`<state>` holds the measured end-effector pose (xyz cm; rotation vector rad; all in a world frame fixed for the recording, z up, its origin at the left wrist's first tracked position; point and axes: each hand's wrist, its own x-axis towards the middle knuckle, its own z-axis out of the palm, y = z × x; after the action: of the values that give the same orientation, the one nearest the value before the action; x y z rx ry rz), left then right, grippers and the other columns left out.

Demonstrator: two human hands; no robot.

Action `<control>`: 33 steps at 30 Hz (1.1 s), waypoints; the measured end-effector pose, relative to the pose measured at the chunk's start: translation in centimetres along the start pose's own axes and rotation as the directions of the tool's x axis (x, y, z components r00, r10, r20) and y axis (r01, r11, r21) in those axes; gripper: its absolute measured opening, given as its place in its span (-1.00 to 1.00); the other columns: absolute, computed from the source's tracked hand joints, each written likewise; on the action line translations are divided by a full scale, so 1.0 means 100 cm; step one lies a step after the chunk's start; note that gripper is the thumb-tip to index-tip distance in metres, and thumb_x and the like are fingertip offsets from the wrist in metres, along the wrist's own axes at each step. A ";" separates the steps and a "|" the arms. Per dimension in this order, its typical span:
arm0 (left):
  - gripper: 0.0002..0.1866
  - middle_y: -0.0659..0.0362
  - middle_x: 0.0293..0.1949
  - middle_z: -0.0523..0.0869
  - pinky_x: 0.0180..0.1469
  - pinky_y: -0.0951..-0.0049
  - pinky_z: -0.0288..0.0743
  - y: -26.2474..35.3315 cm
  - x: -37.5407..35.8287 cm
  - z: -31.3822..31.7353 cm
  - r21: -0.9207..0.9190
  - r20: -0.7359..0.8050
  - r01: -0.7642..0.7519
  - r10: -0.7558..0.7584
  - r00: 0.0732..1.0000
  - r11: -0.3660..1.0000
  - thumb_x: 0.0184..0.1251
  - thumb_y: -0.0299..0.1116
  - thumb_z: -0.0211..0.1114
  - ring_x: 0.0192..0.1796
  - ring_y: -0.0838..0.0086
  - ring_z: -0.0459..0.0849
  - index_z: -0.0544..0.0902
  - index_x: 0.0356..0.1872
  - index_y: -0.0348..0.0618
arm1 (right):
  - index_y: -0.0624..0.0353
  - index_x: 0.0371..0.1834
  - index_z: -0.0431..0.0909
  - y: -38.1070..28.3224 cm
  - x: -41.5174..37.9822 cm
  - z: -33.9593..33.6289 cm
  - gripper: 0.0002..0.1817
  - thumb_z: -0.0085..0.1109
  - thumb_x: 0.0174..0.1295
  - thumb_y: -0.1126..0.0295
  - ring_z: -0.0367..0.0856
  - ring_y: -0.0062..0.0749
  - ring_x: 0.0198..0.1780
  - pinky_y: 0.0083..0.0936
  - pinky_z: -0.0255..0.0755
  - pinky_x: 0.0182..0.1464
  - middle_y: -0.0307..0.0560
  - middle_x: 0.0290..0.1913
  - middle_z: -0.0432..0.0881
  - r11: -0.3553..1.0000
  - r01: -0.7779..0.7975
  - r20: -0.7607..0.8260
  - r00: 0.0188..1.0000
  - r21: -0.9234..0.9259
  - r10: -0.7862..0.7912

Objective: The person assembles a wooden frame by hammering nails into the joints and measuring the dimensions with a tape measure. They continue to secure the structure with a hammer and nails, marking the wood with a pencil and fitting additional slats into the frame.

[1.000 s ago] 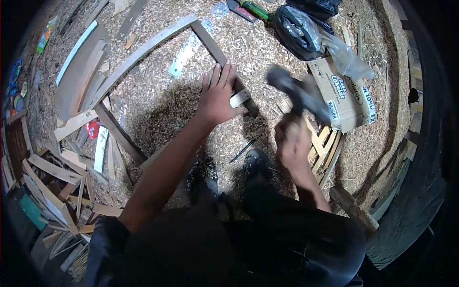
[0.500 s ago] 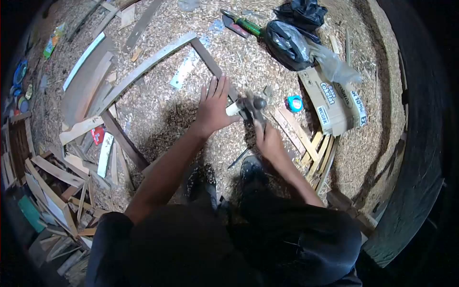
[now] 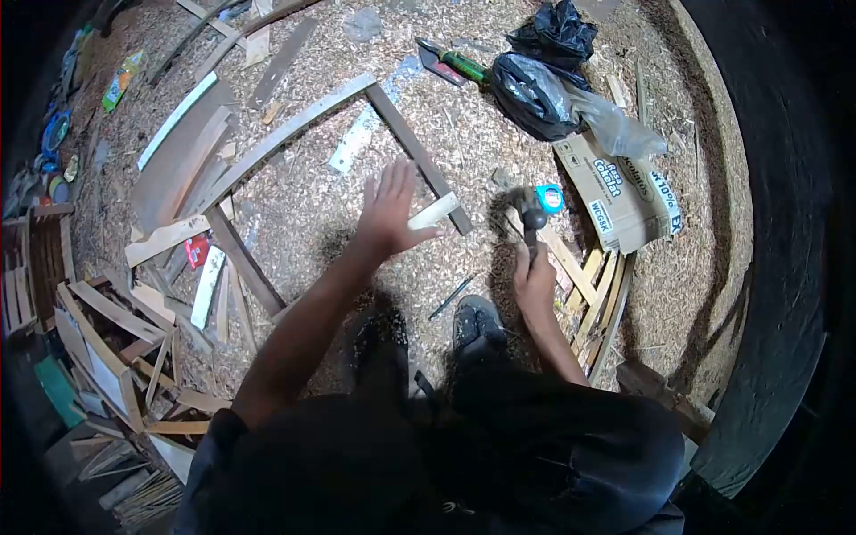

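My left hand point(image 3: 389, 212) is spread with fingers stretched, resting over a light wooden crosspiece point(image 3: 433, 212) whose middle lies hidden under the hand and forearm. That crosspiece meets the near end of a dark wooden bar point(image 3: 412, 147). A long curved slat point(image 3: 290, 127) and a second dark bar point(image 3: 242, 259) form the other sides of this wooden frame on the ground. To the right of the frame, my right hand point(image 3: 535, 283) is closed round the handle of a hammer point(image 3: 533, 218). The hammer head is raised off the wood, apart from the crosspiece, and slightly blurred.
A blue tape measure point(image 3: 548, 198) sits just beyond the hammer. Further right are a cardboard box point(image 3: 615, 192) and black plastic bags point(image 3: 535, 94). A green-handled saw point(image 3: 464, 66) lies ahead. Wood offcuts point(image 3: 116, 316) pile up at left. Wood shavings cover the ground.
The hammer has moved right, away from the corner of the frame, in my right hand. My left hand has slid slightly toward me and stays spread. The view has shifted a little.
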<state>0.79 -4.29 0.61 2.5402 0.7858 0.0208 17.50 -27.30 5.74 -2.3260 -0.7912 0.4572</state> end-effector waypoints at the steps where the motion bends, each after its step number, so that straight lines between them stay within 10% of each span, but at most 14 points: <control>1: 0.25 -0.22 0.56 0.06 0.54 -0.25 -0.18 -0.002 -0.012 -0.009 -0.085 -0.078 0.012 -0.019 0.997 0.996 0.08 0.42 0.32 0.59 -0.11 0.04 0.00 0.55 -0.34 | 0.34 -0.14 0.48 0.017 0.001 -0.002 -0.68 0.08 0.48 0.22 0.61 0.27 -0.45 -0.05 0.43 -0.40 0.29 -0.50 0.60 0.996 0.050 -0.023 0.998 -0.079 -0.052; 3: 0.14 -0.24 0.51 0.17 0.54 -0.19 -0.09 -0.023 -0.034 -0.013 -0.026 -0.196 0.016 -0.020 0.980 1.000 0.14 0.30 0.37 0.55 -0.12 0.14 0.11 0.51 -0.36 | 0.36 -0.03 0.47 0.031 0.002 -0.010 -0.71 0.15 0.42 0.31 0.62 0.26 -0.22 -0.06 0.48 -0.16 0.32 -0.31 0.62 0.984 0.043 0.029 0.999 -0.170 -0.039; 6: -0.08 -0.25 0.44 0.32 0.52 -0.07 0.06 -0.047 -0.074 -0.049 -0.007 -0.253 0.084 -0.083 0.964 0.996 0.23 0.03 0.42 0.48 -0.11 0.28 0.25 0.45 -0.36 | 0.40 0.06 0.47 -0.017 0.003 -0.008 -0.69 0.19 0.35 0.42 0.53 0.23 0.04 -0.07 0.41 0.07 0.30 -0.09 0.57 0.862 0.410 -0.264 0.832 -0.299 -0.487; 10: -0.40 -0.28 0.27 0.51 0.39 0.10 0.30 -0.083 -0.137 -0.090 -0.100 -0.454 0.296 -0.308 0.836 0.950 0.23 -0.39 0.38 0.37 -0.15 0.42 0.45 0.29 -0.38 | 0.43 0.15 0.37 -0.070 0.043 0.023 -0.55 0.25 0.27 0.44 0.49 0.24 0.04 -0.08 0.39 0.13 0.31 -0.01 0.49 0.794 0.560 0.080 0.803 0.235 -0.590; 15: -0.54 0.02 -0.20 0.53 -0.06 0.32 0.46 -0.107 -0.207 -0.065 -0.443 -0.523 0.570 -0.716 0.462 0.692 0.27 -0.36 0.37 -0.20 0.33 0.53 0.50 0.12 -0.37 | 0.45 -0.13 0.46 -0.077 0.110 0.082 -0.54 0.31 0.26 0.18 0.57 0.33 -0.11 0.02 0.48 0.00 0.40 -0.18 0.58 0.888 0.460 0.390 0.820 -0.010 -0.420; 22: -0.57 -0.13 -0.28 0.71 -0.01 0.18 0.51 -0.108 -0.212 -0.035 -0.664 -0.287 0.610 -0.901 0.326 0.432 0.36 -0.18 0.32 -0.11 0.14 0.71 0.62 -0.03 -0.44 | 0.43 -0.23 0.49 -0.072 0.118 0.102 -0.57 0.34 0.19 0.20 0.65 0.23 -0.26 -0.04 0.51 -0.19 0.36 -0.33 0.61 0.931 0.365 0.319 0.879 0.032 -0.355; 33: -0.44 0.12 -0.48 0.62 -0.51 0.40 0.58 -0.092 -0.166 -0.103 -0.876 0.036 0.440 -0.884 0.467 0.197 0.58 0.12 -0.05 -0.52 0.40 0.66 0.59 -0.20 -0.26 | 0.37 -0.20 0.65 -0.073 0.151 0.024 -0.45 0.03 0.47 -0.02 0.59 -0.31 -0.37 -0.35 0.44 -0.24 0.02 -0.41 0.67 0.971 0.166 0.453 0.862 0.173 -0.228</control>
<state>-19.50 -2.06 7.68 1.0598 1.6447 0.6153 24.68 -12.02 6.99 -2.0049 -1.1773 0.9738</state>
